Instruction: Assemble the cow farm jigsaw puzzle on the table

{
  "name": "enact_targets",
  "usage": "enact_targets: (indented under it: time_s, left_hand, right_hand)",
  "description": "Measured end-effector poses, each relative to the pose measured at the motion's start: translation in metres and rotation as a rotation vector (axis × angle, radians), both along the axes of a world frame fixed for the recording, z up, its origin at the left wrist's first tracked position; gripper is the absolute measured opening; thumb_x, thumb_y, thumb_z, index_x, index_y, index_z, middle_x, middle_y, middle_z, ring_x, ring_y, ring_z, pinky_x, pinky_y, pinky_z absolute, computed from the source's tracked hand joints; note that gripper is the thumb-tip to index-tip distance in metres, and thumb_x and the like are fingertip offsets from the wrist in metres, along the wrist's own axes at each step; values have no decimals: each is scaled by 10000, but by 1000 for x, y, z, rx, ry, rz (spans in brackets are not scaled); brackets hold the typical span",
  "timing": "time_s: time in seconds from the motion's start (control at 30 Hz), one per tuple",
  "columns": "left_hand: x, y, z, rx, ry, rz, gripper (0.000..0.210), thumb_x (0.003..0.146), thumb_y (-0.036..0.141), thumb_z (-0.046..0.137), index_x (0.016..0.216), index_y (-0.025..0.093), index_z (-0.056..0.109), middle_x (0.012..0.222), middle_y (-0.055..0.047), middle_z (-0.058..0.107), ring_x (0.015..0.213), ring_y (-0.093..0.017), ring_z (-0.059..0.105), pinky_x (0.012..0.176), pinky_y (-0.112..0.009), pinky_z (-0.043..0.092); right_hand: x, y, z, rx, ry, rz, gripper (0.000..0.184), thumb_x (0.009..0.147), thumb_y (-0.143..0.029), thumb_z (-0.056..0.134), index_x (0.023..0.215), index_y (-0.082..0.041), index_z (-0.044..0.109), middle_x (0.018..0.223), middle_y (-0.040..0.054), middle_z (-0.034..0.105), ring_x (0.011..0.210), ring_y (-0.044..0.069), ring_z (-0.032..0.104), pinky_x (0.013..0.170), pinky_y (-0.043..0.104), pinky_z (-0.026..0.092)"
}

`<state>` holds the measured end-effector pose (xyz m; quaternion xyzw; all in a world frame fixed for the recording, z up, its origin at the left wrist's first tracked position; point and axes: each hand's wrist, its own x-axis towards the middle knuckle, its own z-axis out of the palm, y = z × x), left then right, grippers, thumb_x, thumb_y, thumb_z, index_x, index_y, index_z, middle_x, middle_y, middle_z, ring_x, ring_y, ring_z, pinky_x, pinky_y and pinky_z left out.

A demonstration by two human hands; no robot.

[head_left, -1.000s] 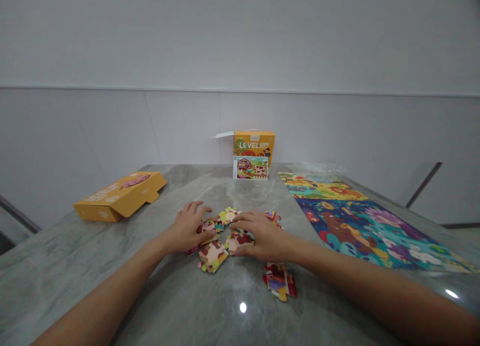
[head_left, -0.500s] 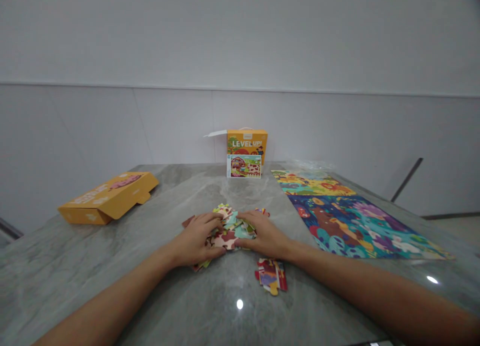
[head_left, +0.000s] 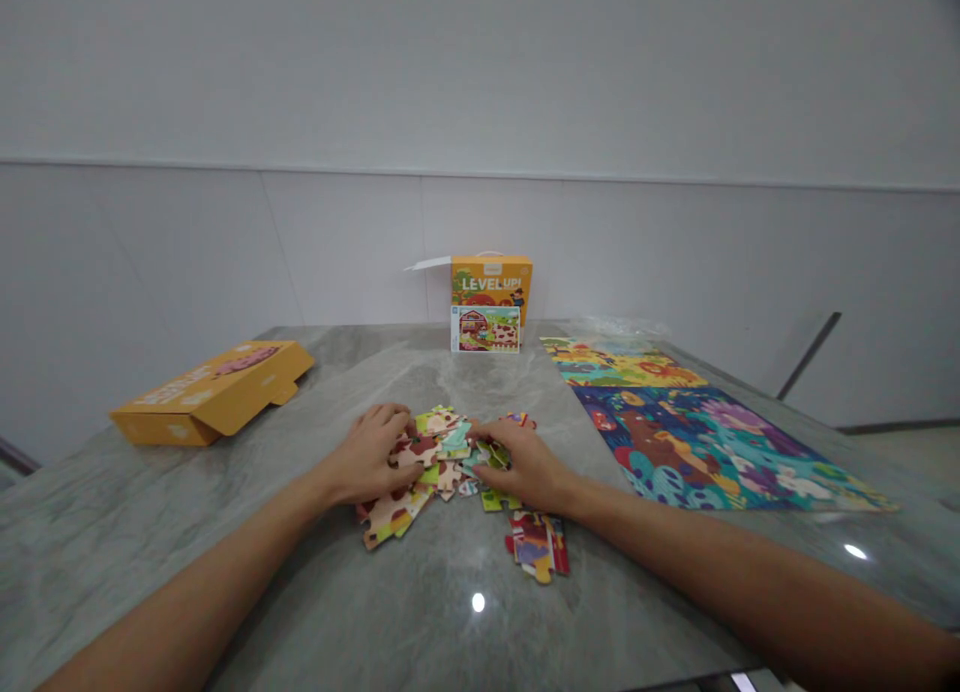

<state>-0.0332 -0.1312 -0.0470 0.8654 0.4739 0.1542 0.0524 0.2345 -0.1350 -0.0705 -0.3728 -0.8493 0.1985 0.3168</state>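
Observation:
A loose heap of jigsaw puzzle pieces (head_left: 448,450), pink, brown, green and pale blue, lies on the table between my hands. My left hand (head_left: 373,454) curves around the heap's left side, thumb and fingers apart, touching pieces there. On the other side rests my right hand (head_left: 525,462), its fingers bent over some pieces with the thumb held away from them. A few red and purple puzzle pieces (head_left: 538,545) overlap each other just below my right wrist. Both palms hide part of the heap.
Two assembled puzzles, one yellow (head_left: 637,364) and one dark blue (head_left: 705,452), lie at the right. A yellow box (head_left: 214,390) lies at the left. Against the wall stands an orange box (head_left: 491,277) with a farm picture card (head_left: 489,330) before it.
My left hand has moved left, away from the middle of the heap, and more pieces show between my hands. The pieces there are spread wider. My right hand has barely shifted.

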Motion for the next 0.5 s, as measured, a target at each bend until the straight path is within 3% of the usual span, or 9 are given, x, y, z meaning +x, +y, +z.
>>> enact_targets:
  time_s: [0.1,0.17,0.27,0.33,0.5]
  left_hand:
    - [9,-7,0,-23,47,-125,675,823,527,653,1421,269,476,1539,-132,375,1398,-366,331,1139,-574,251]
    - [16,-11,0,-77,111,-173,759,827,577,649,1500,362,371,1617,-92,262,1452,-395,241,1143,-641,178]
    - [19,-13,0,-116,146,-177,760,837,604,632,1510,399,346,1633,-68,241,1458,-401,244,1132,-658,189]
    - [17,-12,1,-107,138,-157,708,841,602,629,1477,376,414,1616,-70,285,1446,-383,283,1133,-616,242]
    - [12,-12,3,-81,93,-117,586,835,607,638,1328,298,570,1552,-107,384,1404,-364,354,1116,-565,320]
  right_hand:
    - [-1,-1,0,19,17,19,415,765,-208,712,1172,-165,644,1100,93,694,1017,226,632,914,369,489]
    - [-1,-2,1,58,12,43,455,736,-210,730,1180,-169,633,1119,92,683,1050,235,614,940,383,475]
    - [0,-4,2,94,-52,6,565,719,-309,771,1238,-166,599,1184,118,645,1122,273,568,1000,442,432]
    - [1,-5,2,90,-110,-33,609,724,-364,773,1265,-159,582,1192,133,634,1133,294,551,1012,473,414]
    - [0,-7,2,72,-125,-27,513,752,-262,725,1237,-159,593,1173,124,653,1114,280,565,1005,452,421]
